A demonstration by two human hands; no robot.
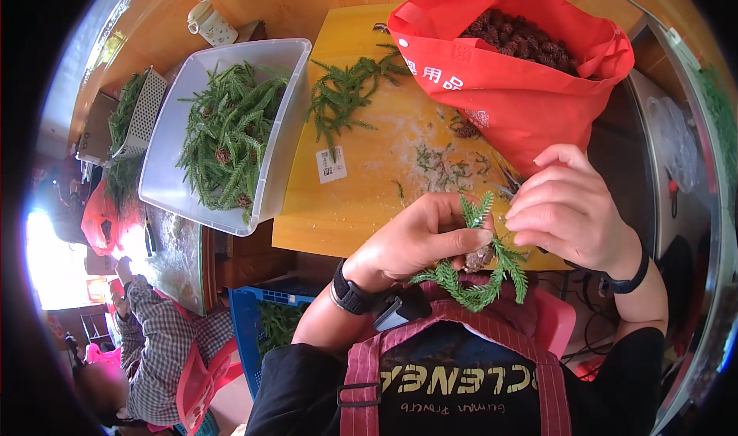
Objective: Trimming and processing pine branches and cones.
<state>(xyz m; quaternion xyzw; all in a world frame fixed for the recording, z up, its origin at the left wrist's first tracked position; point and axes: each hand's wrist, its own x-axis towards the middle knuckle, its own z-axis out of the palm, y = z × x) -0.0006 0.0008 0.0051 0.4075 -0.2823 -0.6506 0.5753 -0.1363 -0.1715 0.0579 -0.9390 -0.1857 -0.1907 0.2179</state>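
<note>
My left hand (419, 240) is closed, its thumb and fingers pinching a small ring of green artificial pine sprig (461, 291) over my lap, by the table's front edge. Within the ring sits a brownish pine cone (478, 261), partly covered by my thumb. To the right hovers my right hand (573, 209), its fingers loosely curved and apart, fingertips close to the sprig. I make out nothing in it. Behind those fingertips, a metal tool (506, 181), perhaps scissors, shows in part.
A red fabric bag (507, 113) of pine cones (523, 40) stands back right on the yellow table (307, 221). Left is a clear plastic bin (165, 171) of finished-looking sprigs (231, 129). Loose sprigs (338, 98) and a white label (331, 165) lie between. Another person (165, 344) sits lower left.
</note>
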